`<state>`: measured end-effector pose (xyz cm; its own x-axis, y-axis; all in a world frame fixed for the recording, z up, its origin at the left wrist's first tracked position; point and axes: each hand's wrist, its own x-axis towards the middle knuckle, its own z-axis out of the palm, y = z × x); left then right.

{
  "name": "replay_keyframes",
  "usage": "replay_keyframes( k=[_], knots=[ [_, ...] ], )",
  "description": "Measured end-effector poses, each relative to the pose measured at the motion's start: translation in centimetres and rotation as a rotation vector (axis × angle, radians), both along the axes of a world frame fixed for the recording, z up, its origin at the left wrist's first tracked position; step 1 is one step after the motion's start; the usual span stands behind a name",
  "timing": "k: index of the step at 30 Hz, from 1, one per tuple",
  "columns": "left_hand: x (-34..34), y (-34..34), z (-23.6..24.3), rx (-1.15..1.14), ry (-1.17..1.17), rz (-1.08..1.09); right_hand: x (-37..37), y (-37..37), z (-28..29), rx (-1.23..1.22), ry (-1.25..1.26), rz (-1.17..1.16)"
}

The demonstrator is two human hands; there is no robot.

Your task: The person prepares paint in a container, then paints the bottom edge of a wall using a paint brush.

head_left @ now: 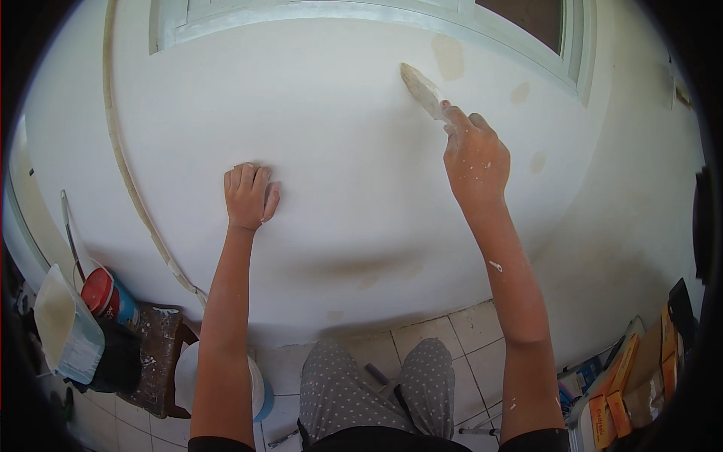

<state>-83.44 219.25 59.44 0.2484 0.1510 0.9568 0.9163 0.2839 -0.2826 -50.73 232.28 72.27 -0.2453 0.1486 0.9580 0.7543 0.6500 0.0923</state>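
My right hand (477,162) is raised in front of the white wall (339,135), below the window. Its fingers are wrapped round a paintbrush (425,92) with a pale, paint-coated head and a tan tip pointing up and left. White specks dot this hand and forearm. Lower on the left, my left hand (247,197) is at the wall with its fingers curled and the thumb beside them. Whatever may be under those fingers is hidden. Tan patches (449,59) mark the wall near the brush and further right.
A pale window frame (331,15) runs along the top. A cable strip (124,151) descends the wall on the left. Beside it stand a wooden stool (160,354), a red-lidded tub (98,292), a pale container (68,328) and a white bucket (263,392). Orange boxes (614,399) sit lower right.
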Motion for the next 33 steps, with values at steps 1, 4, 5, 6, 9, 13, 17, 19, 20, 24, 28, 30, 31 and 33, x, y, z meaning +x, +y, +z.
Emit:
replay_keyframes(
  k=[1,4,5,6,9,13,17,19,20,24,28,30,31,33],
  knots=[
    [-0.2,-0.1,-0.1,-0.001,0.001,-0.003,0.4,-0.6,0.0,-0.038,0.015,0.011],
    [-0.4,-0.5,-0.1,-0.007,0.011,0.001,2.5,-2.0,-0.2,-0.133,0.079,0.038],
    [0.0,-0.4,0.0,-0.011,0.01,-0.003,3.6,-2.4,-0.1,-0.188,0.122,0.037],
    [0.2,-0.3,0.2,-0.014,0.01,-0.007,4.4,-2.6,0.1,-0.186,0.124,0.03],
    [0.4,-0.2,0.2,-0.016,0.015,-0.016,6.8,-2.4,0.4,-0.225,0.251,-0.053],
    [0.6,-0.2,0.0,-0.03,-0.012,-0.027,10.6,-1.1,0.4,-0.257,0.369,-0.126],
    [0.2,-0.6,0.1,-0.037,-0.007,-0.005,14.3,0.2,-0.2,-0.334,0.45,-0.289],
    [0.1,-0.7,-0.1,-0.042,-0.045,-0.014,16.1,0.5,-0.6,-0.439,0.517,-0.32],
    [0.2,-0.8,0.1,-0.035,-0.08,-0.005,17.0,1.0,-1.0,-0.44,0.526,-0.326],
    [3.9,1.7,0.2,-0.052,-0.145,-0.095,20.4,2.7,-2.9,-0.416,0.573,-0.254],
    [11.2,7.1,2.3,-0.263,0.063,-0.306,23.0,5.4,-5.5,-0.406,0.627,-0.274],
    [14.8,9.9,3.9,-0.305,0.104,-0.389,24.5,7.8,-7.5,-0.447,0.672,-0.27],
    [16.4,11.4,4.6,-0.365,0.135,-0.445,25.4,9.1,-8.4,-0.486,0.708,-0.253],
    [19.2,14.8,5.3,-0.429,0.17,-0.523,27.5,11.6,-10.3,-0.672,0.903,-0.136]
  ],
)
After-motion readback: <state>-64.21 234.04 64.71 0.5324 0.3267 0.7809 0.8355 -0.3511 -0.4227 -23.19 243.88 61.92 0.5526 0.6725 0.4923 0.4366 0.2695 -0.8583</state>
